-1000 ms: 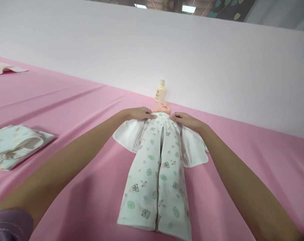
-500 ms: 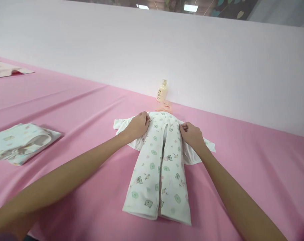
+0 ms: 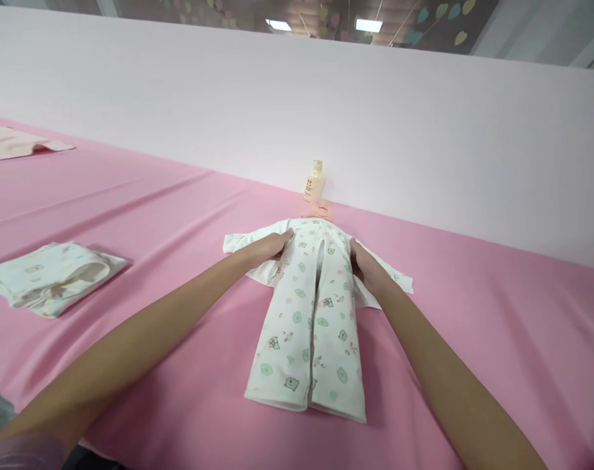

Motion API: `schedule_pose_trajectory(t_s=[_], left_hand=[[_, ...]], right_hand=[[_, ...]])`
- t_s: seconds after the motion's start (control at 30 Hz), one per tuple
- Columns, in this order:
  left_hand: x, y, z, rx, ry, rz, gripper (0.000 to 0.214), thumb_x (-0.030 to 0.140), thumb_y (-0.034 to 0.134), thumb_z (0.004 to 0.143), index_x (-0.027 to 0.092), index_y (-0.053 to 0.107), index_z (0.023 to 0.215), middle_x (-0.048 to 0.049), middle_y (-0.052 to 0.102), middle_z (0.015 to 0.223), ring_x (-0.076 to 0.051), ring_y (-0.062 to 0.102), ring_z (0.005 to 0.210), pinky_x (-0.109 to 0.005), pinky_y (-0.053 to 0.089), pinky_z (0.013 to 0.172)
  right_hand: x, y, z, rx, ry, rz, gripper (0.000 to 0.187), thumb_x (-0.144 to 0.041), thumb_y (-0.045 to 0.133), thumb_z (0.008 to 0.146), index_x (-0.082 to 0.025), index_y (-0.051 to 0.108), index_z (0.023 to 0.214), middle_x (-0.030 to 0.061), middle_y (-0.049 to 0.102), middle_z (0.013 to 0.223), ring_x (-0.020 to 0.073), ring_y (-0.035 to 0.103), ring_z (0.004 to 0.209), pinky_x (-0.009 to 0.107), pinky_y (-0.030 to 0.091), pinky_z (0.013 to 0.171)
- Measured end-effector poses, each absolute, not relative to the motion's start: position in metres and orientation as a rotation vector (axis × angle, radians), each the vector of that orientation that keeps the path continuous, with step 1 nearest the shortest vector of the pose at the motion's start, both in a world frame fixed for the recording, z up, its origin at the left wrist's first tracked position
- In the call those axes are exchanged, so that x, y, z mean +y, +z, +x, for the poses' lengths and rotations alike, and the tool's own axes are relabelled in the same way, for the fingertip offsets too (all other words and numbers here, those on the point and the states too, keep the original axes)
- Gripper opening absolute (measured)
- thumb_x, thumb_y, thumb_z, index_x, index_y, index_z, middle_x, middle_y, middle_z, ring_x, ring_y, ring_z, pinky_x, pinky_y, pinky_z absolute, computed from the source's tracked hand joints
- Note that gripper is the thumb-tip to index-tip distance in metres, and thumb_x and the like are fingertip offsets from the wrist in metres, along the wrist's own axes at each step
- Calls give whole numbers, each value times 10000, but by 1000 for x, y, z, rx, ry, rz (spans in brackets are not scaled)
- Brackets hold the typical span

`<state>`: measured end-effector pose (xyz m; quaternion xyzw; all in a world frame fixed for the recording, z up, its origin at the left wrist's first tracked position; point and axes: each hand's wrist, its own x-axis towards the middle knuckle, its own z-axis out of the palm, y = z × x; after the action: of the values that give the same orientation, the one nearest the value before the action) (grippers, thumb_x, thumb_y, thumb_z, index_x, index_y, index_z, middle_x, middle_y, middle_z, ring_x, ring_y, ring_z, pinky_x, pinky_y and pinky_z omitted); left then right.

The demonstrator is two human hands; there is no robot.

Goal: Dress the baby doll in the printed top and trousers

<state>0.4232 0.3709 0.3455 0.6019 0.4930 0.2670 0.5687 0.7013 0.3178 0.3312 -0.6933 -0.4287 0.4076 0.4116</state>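
A baby doll (image 3: 318,210) lies on the pink sheet (image 3: 155,215), only the top of its head showing past the clothes. White printed trousers (image 3: 309,326) cover its body, legs pointing toward me, over an open white top (image 3: 245,243). My left hand (image 3: 267,247) rests with fingers stretched along the left side of the trousers' waist. My right hand (image 3: 363,264) presses against the right side of the waist, fingers flat and partly tucked under the cloth.
A cream pump bottle (image 3: 314,181) stands against the white wall behind the doll's head. A folded printed garment (image 3: 52,277) lies at the left. Another pale cloth (image 3: 13,143) sits at the far left.
Both hands slid down from the waistband's top to the doll's sides, going from pinched to flat. The view has pulled back a little.
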Motion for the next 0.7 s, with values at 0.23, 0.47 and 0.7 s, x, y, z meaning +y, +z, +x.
schedule_pose_trajectory(t_s=[0.23, 0.47, 0.7], left_hand=[[367, 347, 428, 1035, 621, 1053, 223, 384, 563, 1077, 201, 678, 1023, -128, 787, 1083, -243, 756, 950, -383, 674, 926], [354, 347, 441, 1027, 630, 1005, 376, 420, 489, 1119, 181, 705, 1314, -148, 762, 1414, -265, 712, 1343, -352, 604, 1133], [357, 342, 434, 1025, 508, 1197, 560, 621, 464, 1111, 277, 637, 1517, -84, 686, 1558, -260, 621, 1481, -381, 583, 1157]], right_hand=[[324, 316, 707, -1086, 1042, -1677, 419, -658, 551, 1001, -272, 712, 996, 110, 739, 885, 307, 696, 839, 460, 648, 766], [319, 319, 699, -1042, 1075, -1753, 458, -678, 567, 995, -262, 744, 1067, 134, 791, 962, 328, 737, 893, 465, 656, 768], [315, 316, 702, -1271, 936, -1806, 684, -826, 414, 1011, -260, 772, 1150, 159, 812, 1085, 338, 763, 959, 450, 647, 768]])
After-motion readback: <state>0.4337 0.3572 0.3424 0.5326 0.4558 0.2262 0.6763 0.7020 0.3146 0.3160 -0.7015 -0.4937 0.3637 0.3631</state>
